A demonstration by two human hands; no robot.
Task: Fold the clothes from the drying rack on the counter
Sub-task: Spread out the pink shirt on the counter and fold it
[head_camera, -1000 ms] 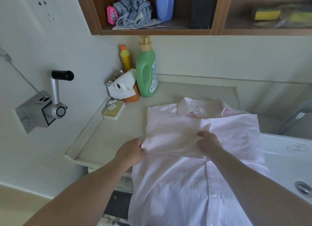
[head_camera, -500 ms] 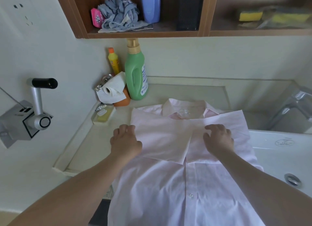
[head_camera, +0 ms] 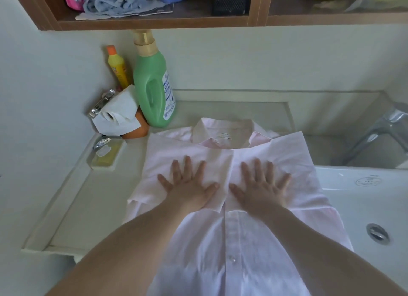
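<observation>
Both the left hand (head_camera: 189, 186) and right hand (head_camera: 260, 186) are pressing flat, fingers spread, on the pink shirt (head_camera: 231, 240) at centre frame, sleeves folded in, lower half seemingly awaiting folding.

Pale pink button shirt (head_camera: 231, 240): hem running off the bottom edge.
Wooden wall shelf (head_camera: 154, 23): top being cropped.
Green detergent bottle (head_camera: 152, 88): label print blurring.

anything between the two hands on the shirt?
Head view: only pink shirt fabric. The edge of the folded-in sleeve runs down the gap between the left hand and right hand, both pressed flat.
</observation>
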